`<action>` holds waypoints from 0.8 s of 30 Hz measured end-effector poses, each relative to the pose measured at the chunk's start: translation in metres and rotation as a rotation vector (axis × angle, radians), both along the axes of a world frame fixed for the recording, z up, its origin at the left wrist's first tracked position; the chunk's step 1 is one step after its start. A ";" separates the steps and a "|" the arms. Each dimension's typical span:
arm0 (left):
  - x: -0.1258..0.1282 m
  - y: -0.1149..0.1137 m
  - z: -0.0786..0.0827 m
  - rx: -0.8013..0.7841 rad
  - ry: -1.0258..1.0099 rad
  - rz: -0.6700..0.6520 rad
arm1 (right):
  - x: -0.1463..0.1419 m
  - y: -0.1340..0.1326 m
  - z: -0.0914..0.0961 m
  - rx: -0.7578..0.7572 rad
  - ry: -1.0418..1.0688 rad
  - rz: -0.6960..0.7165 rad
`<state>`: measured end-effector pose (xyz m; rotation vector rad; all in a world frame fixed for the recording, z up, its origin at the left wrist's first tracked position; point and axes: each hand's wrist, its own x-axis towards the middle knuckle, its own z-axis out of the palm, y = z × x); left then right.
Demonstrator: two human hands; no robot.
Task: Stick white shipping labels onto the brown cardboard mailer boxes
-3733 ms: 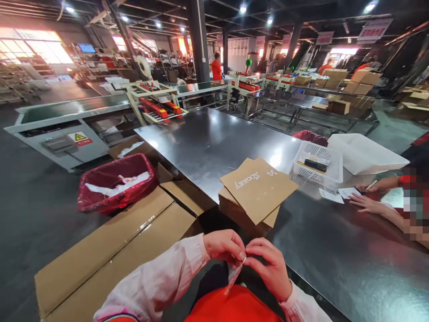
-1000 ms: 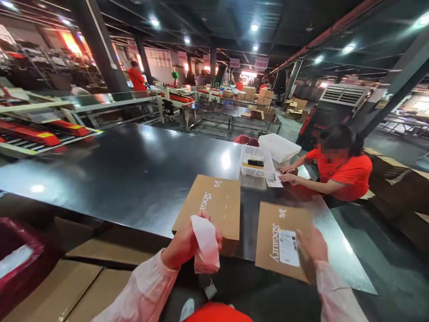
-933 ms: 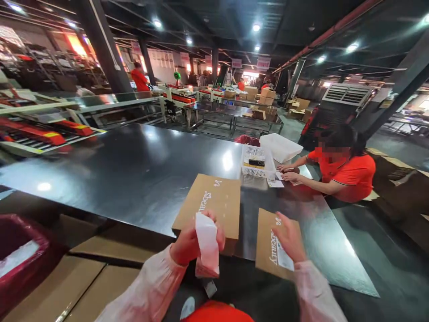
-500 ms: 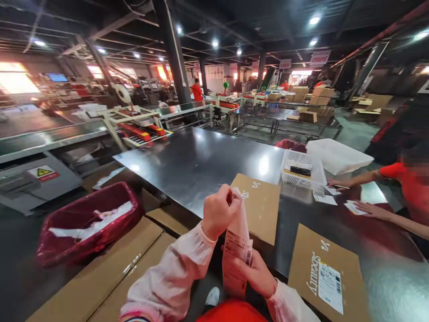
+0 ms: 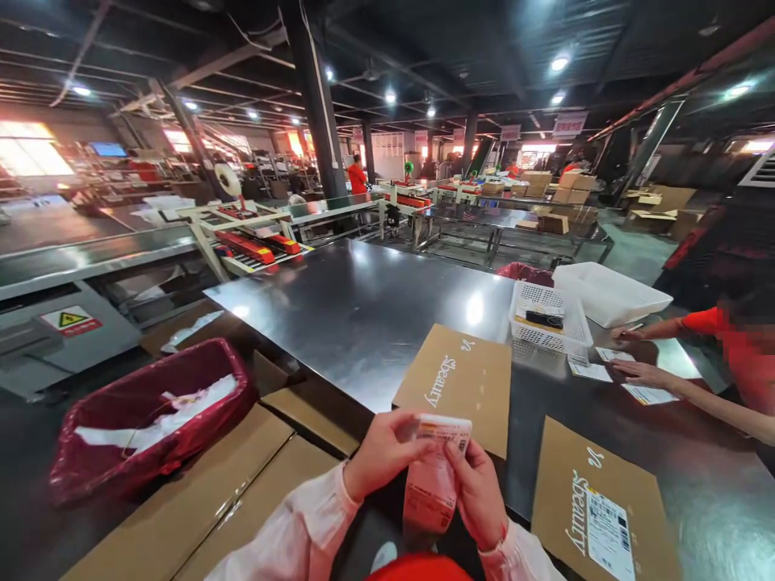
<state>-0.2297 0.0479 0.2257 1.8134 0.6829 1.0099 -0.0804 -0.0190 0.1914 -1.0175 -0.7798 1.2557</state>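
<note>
Label sheet [image 5: 433,478], thin glossy paper on pinkish backing, is hanging before the steel desk's [image 5: 363,315] near edge. The left hand [image 5: 381,453] is pinching its top corner and the right hand [image 5: 478,494] is gripping its right side. Peeling seems to be in hand, calling for a steady corner pull. Flat brown cardboard mailers [image 5: 460,386] are lying beyond.

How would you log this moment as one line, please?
left hand: grips label strip | right hand: grips label strip | labelled mailer: lies right of hands
</note>
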 end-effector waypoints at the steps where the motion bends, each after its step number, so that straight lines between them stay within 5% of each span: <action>1: 0.003 -0.003 -0.006 -0.018 -0.033 -0.001 | 0.000 0.001 0.000 -0.008 -0.021 -0.033; 4: 0.009 -0.008 -0.018 -0.058 -0.094 -0.016 | 0.010 0.006 0.006 0.005 -0.265 -0.106; 8: 0.021 -0.010 -0.038 -0.424 -0.205 -0.128 | 0.028 0.010 0.031 0.107 -0.719 0.010; 11: 0.036 -0.013 -0.058 -0.573 -0.323 0.058 | 0.032 0.011 0.046 0.098 -0.988 0.109; 15: 0.055 -0.013 -0.077 -0.531 -0.369 0.269 | 0.033 0.016 0.047 0.047 -1.137 -0.021; 20: 0.059 0.001 -0.077 -0.586 -0.460 0.057 | 0.036 0.031 0.048 0.161 -1.259 -0.090; 24: 0.059 0.012 -0.076 -0.644 -0.499 -0.091 | 0.032 0.032 0.079 0.347 -1.361 -0.175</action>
